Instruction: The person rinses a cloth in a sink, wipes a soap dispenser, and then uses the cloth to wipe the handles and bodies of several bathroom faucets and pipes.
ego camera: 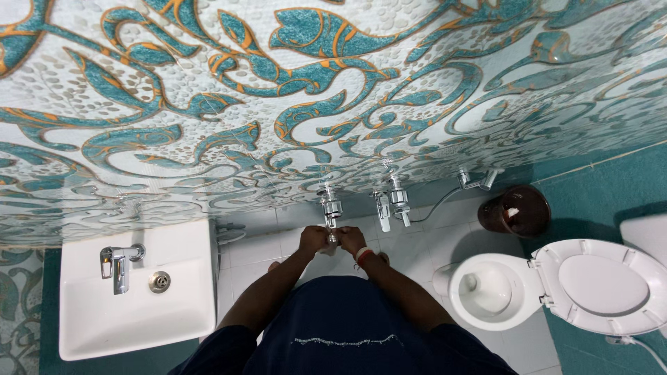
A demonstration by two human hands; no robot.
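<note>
Both hands meet at the chrome tap [331, 208] on the patterned tiled wall [278, 104], low down above the white floor tiles. The left hand [314, 239] is curled just under and to one side of the tap, and the right hand [351, 241] (a red band sits at its wrist) is curled at the other side; they are too small to tell whether the fingers actually grip the spout or only touch it. Just beside the tap hang two more taps [390, 201]. Well apart from the tap, on one side, is a white sink [187, 305]; on the other, a white toilet [486, 292] with its lid up, and a dark brown bucket [517, 212] near the wall.
</note>
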